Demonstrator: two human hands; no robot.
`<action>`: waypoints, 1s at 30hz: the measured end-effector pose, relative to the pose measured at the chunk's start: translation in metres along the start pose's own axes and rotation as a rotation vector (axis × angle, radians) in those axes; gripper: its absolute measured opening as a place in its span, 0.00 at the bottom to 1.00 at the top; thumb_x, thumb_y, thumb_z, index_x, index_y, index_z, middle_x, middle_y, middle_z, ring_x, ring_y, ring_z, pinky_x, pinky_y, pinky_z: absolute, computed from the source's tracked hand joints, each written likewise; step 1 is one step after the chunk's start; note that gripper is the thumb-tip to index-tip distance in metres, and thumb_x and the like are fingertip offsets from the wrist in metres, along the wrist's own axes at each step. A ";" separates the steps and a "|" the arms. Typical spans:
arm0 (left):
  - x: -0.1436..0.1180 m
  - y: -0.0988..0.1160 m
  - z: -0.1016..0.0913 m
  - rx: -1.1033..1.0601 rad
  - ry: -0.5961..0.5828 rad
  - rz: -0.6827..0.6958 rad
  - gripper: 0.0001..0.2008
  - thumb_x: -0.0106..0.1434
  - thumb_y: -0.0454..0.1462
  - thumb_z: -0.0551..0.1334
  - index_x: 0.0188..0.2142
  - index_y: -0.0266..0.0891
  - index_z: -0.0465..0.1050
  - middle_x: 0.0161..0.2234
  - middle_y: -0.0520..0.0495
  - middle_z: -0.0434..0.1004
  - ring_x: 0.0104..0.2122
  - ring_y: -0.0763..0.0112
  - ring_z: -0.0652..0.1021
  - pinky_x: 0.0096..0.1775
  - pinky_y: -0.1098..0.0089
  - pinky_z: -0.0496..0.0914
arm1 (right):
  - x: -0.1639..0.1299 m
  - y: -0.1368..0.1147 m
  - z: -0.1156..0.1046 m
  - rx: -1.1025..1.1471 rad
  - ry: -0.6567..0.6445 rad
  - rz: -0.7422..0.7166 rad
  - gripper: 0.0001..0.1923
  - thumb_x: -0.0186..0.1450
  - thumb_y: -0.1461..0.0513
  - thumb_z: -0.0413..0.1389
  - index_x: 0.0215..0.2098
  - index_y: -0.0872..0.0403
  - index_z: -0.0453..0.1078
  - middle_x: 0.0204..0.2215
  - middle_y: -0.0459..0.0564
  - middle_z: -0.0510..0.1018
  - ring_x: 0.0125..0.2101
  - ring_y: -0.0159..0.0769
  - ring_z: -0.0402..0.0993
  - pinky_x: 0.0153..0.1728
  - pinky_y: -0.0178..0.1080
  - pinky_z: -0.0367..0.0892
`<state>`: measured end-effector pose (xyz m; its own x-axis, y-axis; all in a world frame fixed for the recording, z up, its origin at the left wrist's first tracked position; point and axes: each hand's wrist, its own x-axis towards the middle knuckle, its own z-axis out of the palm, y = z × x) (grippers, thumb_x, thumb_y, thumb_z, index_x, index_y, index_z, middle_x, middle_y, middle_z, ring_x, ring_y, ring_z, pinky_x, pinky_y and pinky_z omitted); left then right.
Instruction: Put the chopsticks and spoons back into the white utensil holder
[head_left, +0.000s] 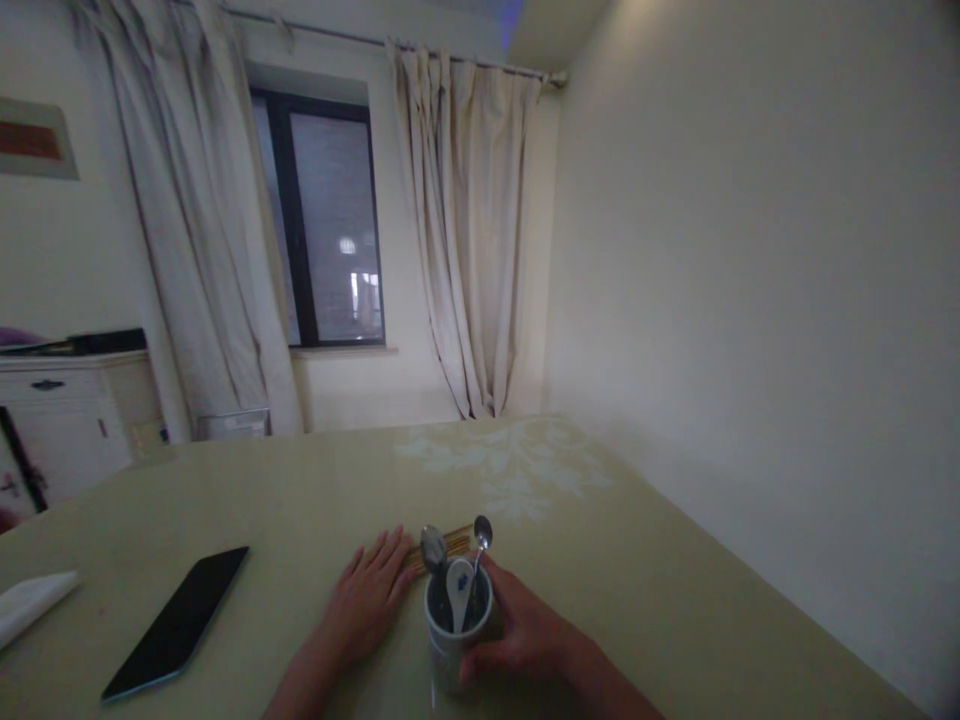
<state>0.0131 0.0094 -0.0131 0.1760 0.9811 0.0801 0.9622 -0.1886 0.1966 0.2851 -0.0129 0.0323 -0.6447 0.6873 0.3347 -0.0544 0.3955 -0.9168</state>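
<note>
Standing upright near my edge of the table (300, 515), the pale cup (448, 660) holds three spoons, though I cannot tell whether its base rests on the surface. Two are metal, one metal spoon (433, 548) leaning left and another metal spoon (483, 532) leaning right; between them sits a white spoon (460, 578) with a blue mark. My right hand (529, 625) curls around the cup's right side, thumb at the front and fingers behind. Just beyond the cup lies a bundle of thin brown sticks (459, 543). My left hand (375, 582) lies palm down and flat at their left end, fingers slightly spread; I cannot tell how firmly they touch the sticks. Farther left rests a dark flat device (180, 625), with a white object (34, 602) past it. Across the table, curtains (480, 220) flank a window (337, 220).
</note>
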 end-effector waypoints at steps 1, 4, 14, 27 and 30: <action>0.000 0.001 -0.001 0.007 0.001 0.005 0.29 0.75 0.49 0.45 0.71 0.49 0.61 0.74 0.49 0.52 0.73 0.55 0.54 0.71 0.45 0.50 | 0.000 -0.001 0.000 0.017 -0.007 -0.014 0.46 0.51 0.46 0.76 0.61 0.52 0.69 0.57 0.58 0.77 0.56 0.55 0.72 0.59 0.49 0.63; 0.000 0.001 0.001 0.028 0.017 -0.017 0.31 0.74 0.50 0.47 0.72 0.45 0.58 0.73 0.47 0.52 0.73 0.54 0.54 0.71 0.45 0.48 | 0.000 -0.002 0.001 0.057 -0.027 -0.040 0.45 0.57 0.36 0.66 0.63 0.53 0.68 0.56 0.59 0.76 0.55 0.54 0.72 0.60 0.49 0.62; -0.002 0.017 -0.007 -0.510 0.346 -0.024 0.30 0.71 0.54 0.49 0.63 0.43 0.73 0.66 0.40 0.72 0.66 0.52 0.70 0.69 0.48 0.57 | 0.006 0.014 -0.011 -0.006 0.296 -0.086 0.41 0.65 0.30 0.48 0.56 0.52 0.74 0.45 0.57 0.79 0.44 0.49 0.74 0.45 0.45 0.67; -0.004 0.102 0.026 -1.878 -0.074 -0.152 0.36 0.56 0.71 0.58 0.36 0.42 0.79 0.35 0.42 0.85 0.44 0.50 0.84 0.55 0.53 0.75 | 0.007 -0.012 -0.017 0.108 0.712 -0.125 0.16 0.64 0.49 0.67 0.31 0.53 0.77 0.25 0.46 0.76 0.29 0.36 0.70 0.33 0.38 0.68; 0.000 0.098 0.029 -1.949 -0.184 -0.109 0.38 0.52 0.73 0.59 0.35 0.42 0.79 0.30 0.42 0.83 0.40 0.50 0.85 0.50 0.54 0.77 | 0.008 -0.008 -0.039 0.343 1.086 -0.199 0.17 0.58 0.49 0.71 0.35 0.51 0.77 0.28 0.45 0.77 0.30 0.35 0.73 0.33 0.37 0.71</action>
<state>0.1137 -0.0078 -0.0225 0.2812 0.9574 -0.0651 -0.5124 0.2072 0.8334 0.3106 0.0130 0.0507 0.3844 0.8589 0.3385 -0.3926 0.4839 -0.7821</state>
